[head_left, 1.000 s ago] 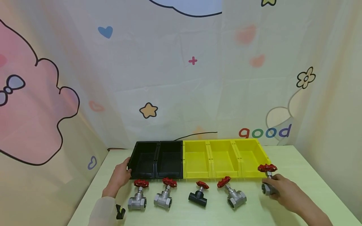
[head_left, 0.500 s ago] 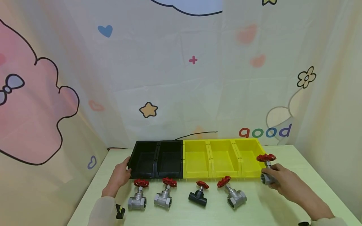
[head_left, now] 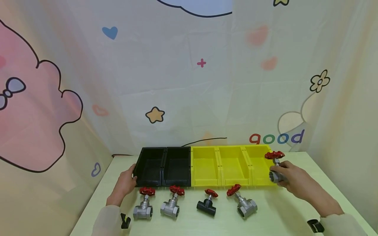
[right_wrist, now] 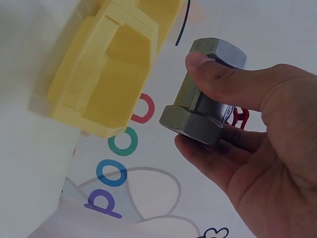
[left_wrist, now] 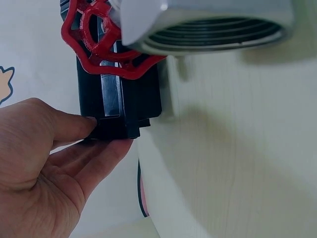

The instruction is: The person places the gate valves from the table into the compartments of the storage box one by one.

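Observation:
My right hand [head_left: 299, 183] grips a silver gate valve [head_left: 275, 177] with a red handwheel, held upright in the air at the front of the rightmost yellow bin [head_left: 260, 164]. In the right wrist view, thumb and fingers close round the valve's metal body [right_wrist: 190, 119], apart from the bin. My left hand [head_left: 125, 183] pinches the outer wall of the leftmost black bin [head_left: 149, 182], thumb and fingers on either side of it in the left wrist view. On the table before the bins lie silver valves [head_left: 143, 209], [head_left: 170, 207], [head_left: 246, 207] and a black valve [head_left: 206, 207], all with red handwheels.
Beside the leftmost black bin stands another black bin [head_left: 177, 182], then two more yellow bins [head_left: 205, 182], [head_left: 234, 182], joined in one row. Behind the pale table [head_left: 224, 226] hangs a printed curtain [head_left: 177, 82].
My right hand has lifted the gate valve and carried it forward and slightly left, over the front of the rightmost yellow bin. The left hand and the valves on the table stay put.

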### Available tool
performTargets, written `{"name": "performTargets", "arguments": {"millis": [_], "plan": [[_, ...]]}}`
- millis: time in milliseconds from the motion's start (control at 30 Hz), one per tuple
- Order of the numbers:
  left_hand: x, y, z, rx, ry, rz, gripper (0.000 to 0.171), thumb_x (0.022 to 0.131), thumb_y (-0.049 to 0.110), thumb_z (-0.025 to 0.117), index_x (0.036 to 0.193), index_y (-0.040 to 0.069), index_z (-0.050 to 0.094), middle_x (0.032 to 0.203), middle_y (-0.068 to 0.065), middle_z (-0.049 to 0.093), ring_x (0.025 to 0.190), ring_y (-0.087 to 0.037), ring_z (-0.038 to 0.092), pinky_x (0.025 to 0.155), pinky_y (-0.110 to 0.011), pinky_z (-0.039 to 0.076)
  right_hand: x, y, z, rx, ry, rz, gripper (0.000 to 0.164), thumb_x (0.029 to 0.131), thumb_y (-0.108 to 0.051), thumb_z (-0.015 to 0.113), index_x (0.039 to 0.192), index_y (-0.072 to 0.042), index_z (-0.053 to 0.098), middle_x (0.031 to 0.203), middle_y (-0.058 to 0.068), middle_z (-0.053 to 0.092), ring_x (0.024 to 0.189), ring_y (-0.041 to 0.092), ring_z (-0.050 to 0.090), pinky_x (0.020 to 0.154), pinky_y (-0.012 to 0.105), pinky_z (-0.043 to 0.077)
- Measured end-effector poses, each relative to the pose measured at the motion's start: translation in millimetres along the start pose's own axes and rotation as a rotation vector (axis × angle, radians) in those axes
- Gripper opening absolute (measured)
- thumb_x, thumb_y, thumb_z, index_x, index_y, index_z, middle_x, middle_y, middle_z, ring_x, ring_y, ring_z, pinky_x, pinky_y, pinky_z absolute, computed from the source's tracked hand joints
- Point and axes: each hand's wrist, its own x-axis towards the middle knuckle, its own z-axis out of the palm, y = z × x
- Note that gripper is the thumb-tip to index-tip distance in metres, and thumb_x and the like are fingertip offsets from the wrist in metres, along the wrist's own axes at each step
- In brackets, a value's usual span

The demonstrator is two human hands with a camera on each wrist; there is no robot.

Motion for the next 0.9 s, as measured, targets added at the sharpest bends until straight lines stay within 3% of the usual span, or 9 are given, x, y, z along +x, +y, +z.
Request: {"name": "performTargets", "arguments": {"millis": [167,400,900], "plan": [[0.4,-0.7,0.0,-0.002,-0.004,0.0,0.059,0.093,0.001,0.056,0.146,-0.01,0.034,0.127,-0.037,0.057,0.089,-0.029,0.063,0.082,-0.049,0.052,7.2,0.7,-3.3,0.006,-0.013,0.002,0.053,0.07,-0.004,0.085,0.12,-0.01,0.07,0.11,0.021,0.061,0.091,0.031,0.061,0.077,0.049,0.058],[0.4,-1.9,1.2,-0.008,-0.011,-0.004,0.059,0.094,0.001,0.056,0.147,-0.01,0.033,0.129,-0.037,0.056,0.101,-0.036,0.065,0.085,-0.05,0.053,15.9,2.5,-6.7,0.014,0.004,-0.025,0.051,0.071,-0.004,0.084,0.12,-0.008,0.07,0.11,0.022,0.062,0.091,0.03,0.061,0.078,0.051,0.057],[1.3,-4.8,2.8,-0.01,-0.007,0.0,0.059,0.095,0.002,0.056,0.147,-0.009,0.032,0.129,-0.036,0.057,0.1,-0.035,0.065,0.086,-0.051,0.053,37.0,8.7,0.5,0.025,0.002,-0.057,0.05,0.074,-0.004,0.083,0.121,-0.008,0.068,0.111,0.021,0.062,0.092,0.032,0.062,0.08,0.052,0.057]]}}
